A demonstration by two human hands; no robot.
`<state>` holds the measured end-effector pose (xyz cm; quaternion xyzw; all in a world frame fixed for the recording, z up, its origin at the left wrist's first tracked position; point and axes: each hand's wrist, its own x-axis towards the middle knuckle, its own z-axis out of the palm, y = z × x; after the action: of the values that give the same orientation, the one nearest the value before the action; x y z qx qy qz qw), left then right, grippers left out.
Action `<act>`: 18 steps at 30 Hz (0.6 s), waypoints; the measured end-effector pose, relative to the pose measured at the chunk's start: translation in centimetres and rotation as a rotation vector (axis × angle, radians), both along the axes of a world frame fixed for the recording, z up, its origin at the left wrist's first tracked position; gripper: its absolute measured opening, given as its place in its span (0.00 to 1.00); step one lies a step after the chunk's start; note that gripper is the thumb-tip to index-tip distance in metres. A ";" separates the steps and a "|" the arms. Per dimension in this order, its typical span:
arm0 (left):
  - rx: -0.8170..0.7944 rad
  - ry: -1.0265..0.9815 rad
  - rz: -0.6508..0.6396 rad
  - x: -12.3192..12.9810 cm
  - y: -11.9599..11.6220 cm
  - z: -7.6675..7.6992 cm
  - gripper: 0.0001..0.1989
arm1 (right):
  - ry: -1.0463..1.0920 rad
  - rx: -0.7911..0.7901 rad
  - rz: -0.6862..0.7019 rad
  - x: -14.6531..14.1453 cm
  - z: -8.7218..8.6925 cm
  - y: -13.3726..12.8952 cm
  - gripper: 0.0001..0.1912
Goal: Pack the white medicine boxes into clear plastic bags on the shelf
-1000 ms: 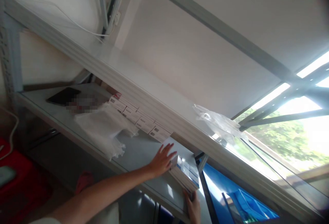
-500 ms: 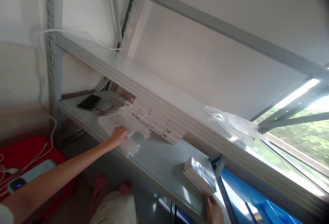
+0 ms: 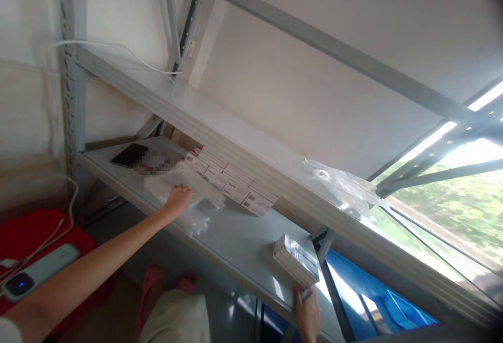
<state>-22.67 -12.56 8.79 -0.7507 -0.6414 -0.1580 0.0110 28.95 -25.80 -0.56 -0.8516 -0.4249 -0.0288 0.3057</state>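
Observation:
Crumpled clear plastic bags (image 3: 159, 184) lie on the lower grey shelf (image 3: 236, 233). My left hand (image 3: 178, 200) is on them with its fingers curled closed; what they grip is hidden. Toward the right end of that shelf sits a plastic-wrapped stack of white boxes (image 3: 296, 260). Right at its near end, my right hand (image 3: 307, 311) has its fingers bent together, and I cannot make out what is in them. A row of white labelled boxes (image 3: 236, 190) stands behind the bags, partly under the upper shelf.
A black phone-like slab (image 3: 129, 154) lies at the shelf's left end. More clear plastic (image 3: 341, 183) rests on the upper shelf (image 3: 243, 138). Blue bins (image 3: 401, 309) are at lower right, a red stool-like surface (image 3: 84, 233) with a power bank (image 3: 41, 272) at lower left.
The view has shifted slightly, moving the shelves left in the picture. My left fingers have curled in on the plastic. My right hand has moved a little left along the near end of the stack.

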 end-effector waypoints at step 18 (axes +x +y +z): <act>0.076 -0.325 -0.631 12.3 -10.0 5.2 0.09 | 0.983 0.387 0.509 -23.5 6.0 0.6 0.34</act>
<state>-10.36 -22.51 14.02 -0.8759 -0.3650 -0.2948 -0.1128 5.46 -25.24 5.41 -0.5649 -0.4115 0.3669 0.6140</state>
